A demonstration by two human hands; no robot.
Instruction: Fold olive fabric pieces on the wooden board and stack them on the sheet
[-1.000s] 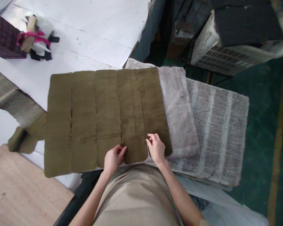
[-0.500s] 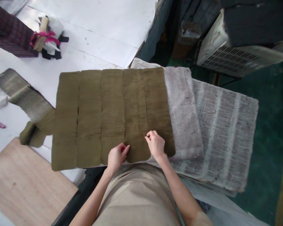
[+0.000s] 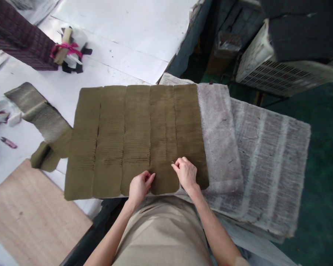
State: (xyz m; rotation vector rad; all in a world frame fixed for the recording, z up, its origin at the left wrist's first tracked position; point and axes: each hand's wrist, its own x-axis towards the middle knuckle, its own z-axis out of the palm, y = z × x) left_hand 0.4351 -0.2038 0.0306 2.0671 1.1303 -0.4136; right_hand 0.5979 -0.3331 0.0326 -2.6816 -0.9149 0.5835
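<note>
Olive fabric pieces lie in several side-by-side, closely overlapped columns on a grey felt-like sheet. My left hand is closed, thumb and forefinger pinched at the left edge of the olive fabric piece near the front of one column. My right hand is also closed in a pinch, over that piece's right side. A tiny bit of olive fabric shows at its fingertips. The other fingers of both hands are curled in, and their undersides are hidden.
A grey striped slab lies underneath at the right. Left are a wooden board, olive scraps, a pink cutter, a tied scrap bundle and a dark purple stack. A white crate stands back right.
The whole view has shifted a little, so everything appears slightly further right and lower. Both hands keep almost the same pinch and place over the olive fabric.
</note>
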